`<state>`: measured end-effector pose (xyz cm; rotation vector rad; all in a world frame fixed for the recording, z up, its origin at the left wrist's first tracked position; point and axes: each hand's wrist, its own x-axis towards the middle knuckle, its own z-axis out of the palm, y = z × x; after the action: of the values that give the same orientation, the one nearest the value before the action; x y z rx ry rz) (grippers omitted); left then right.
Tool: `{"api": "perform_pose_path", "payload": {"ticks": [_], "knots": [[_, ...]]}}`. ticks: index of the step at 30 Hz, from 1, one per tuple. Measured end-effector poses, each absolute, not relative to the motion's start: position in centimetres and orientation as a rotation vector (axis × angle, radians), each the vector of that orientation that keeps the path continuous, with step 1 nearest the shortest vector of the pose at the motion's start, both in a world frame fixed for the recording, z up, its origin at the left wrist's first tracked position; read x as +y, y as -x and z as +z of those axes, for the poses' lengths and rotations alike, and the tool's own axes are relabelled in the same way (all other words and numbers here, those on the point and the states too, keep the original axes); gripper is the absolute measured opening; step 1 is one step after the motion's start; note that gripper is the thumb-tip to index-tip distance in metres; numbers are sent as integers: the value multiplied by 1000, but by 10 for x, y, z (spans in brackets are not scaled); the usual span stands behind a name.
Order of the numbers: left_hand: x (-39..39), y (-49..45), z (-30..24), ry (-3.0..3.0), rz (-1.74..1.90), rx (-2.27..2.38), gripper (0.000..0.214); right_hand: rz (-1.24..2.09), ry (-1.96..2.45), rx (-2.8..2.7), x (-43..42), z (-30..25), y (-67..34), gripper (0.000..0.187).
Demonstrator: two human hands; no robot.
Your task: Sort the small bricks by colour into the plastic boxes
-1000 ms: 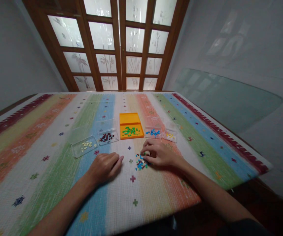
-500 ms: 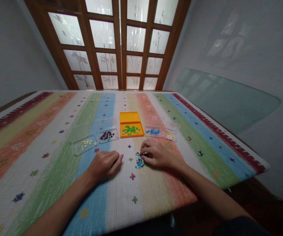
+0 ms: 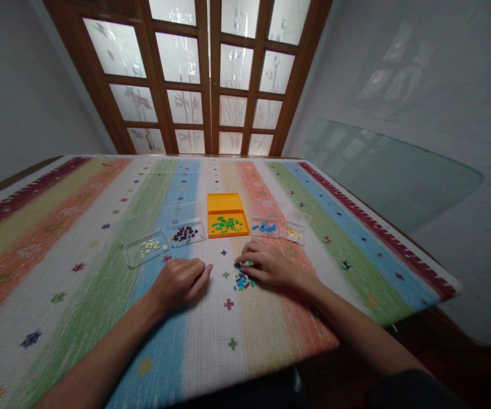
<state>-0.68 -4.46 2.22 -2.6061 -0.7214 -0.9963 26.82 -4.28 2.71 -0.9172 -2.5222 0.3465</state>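
Curled closed, my left hand (image 3: 180, 282) rests front-left of the orange box (image 3: 223, 201); my right hand (image 3: 266, 263) bends over mixed pieces (image 3: 242, 282) before it, whether pinching any I can't tell.

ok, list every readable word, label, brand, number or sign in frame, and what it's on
None: no word, label, brand, number or sign is legible.
Orange case, clear boxes: no lettering visible.
Loose bricks: too small to tell if marked.
Tablecloth: crosses and stars, decoration only.
Door panes: plant designs, no readable text.
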Motion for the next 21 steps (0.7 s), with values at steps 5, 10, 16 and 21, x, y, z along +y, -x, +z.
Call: {"api": "perform_pose_path", "payload": {"ticks": [5, 10, 16, 21], "knots": [[-45, 8, 23, 2606, -1019, -698, 44, 292, 909, -2532, -40, 23, -270, 21], [-46, 9, 25, 2582, -1018, -687, 44, 246, 908, -2491, -38, 20, -273, 26], [-47, 7, 27, 2585, -998, -687, 42, 222, 952, -2500, -39, 22, -271, 23], [-48, 7, 29, 2583, -994, -690, 41, 286, 975, -2470, -41, 26, -271, 18]]}}
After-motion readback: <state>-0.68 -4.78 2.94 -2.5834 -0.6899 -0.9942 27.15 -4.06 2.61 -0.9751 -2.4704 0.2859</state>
